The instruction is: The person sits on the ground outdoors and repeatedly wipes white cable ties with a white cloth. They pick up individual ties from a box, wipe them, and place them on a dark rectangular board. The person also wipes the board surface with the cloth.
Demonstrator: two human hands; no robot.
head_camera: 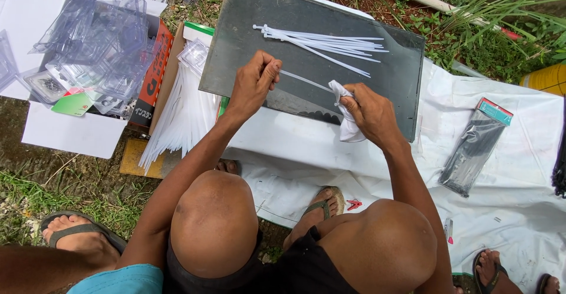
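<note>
A person crouched over a dark board wipes a single white cable tie [303, 81], the left hand [254, 82] clenched around one end of it, pinched between thumb and curled fingers. The right hand [370, 112] is closed on a small white cloth [346, 122] wrapped around the strip's other end. The tie runs taut between the two hands, just above the board [247, 29], a flat grey sheet that serves as a bench.

Farther back on the board lies a loose fan of more white ties [330, 42], heads gathered to the left, tails spreading right. The strip looks thin, light, springy and smooth enough to slide through a loose pinch; by appearance the ribbed head end gives the surest hold, while the cloth adds friction along the slick length.

To the left, an open cardboard box [162, 64] holds a thick bundle of white ties [183, 117], with a heap of clear plastic blister shells [97, 40] beyond it on white sheets. To the right, a packet of black ties [474, 147] rests on a white tarpaulin [519, 170] spread over grass. Near the camera are the person's bare knees and sandalled feet; another person's sandalled foot [76, 232] shows at near left.
</note>
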